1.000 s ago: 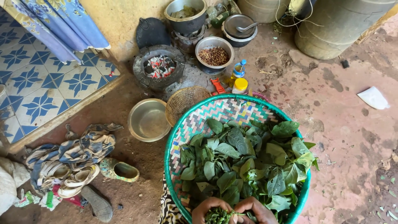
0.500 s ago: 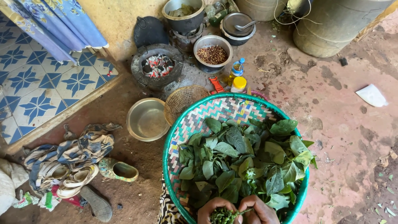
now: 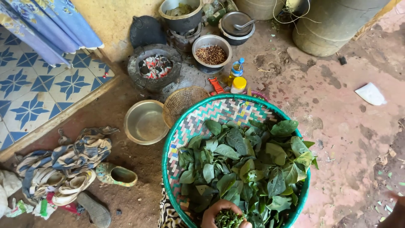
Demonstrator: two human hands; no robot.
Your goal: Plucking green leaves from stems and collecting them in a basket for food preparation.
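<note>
At near edge of frame, centre, one hand (image 3: 217,212) curls round a small bunch of shredded greens (image 3: 228,219), fingers wrapped, gripping it. Can't tell which hand it is; only knuckles & top show, rest cut off by frame bottom. Second hand not clearly seen, so its state can't be told. A dark shape at near right corner is too blurred to identify.

Bunch sits just over near rim of big woven tray (image 3: 198,122), w/ heap of whole green leaves (image 3: 249,169) touching & spreading far and right of it. Leaves are broad, flat, mid-to-dark green, veined, piled loose across most of tray; tray has teal rim & multicolour weave, bare on its far left part.

Left of tray: metal bowl (image 3: 145,122), small basket (image 3: 182,102) overlapping it. Farther: charcoal stove (image 3: 155,67), bowl of brown beans (image 3: 211,54).
</note>
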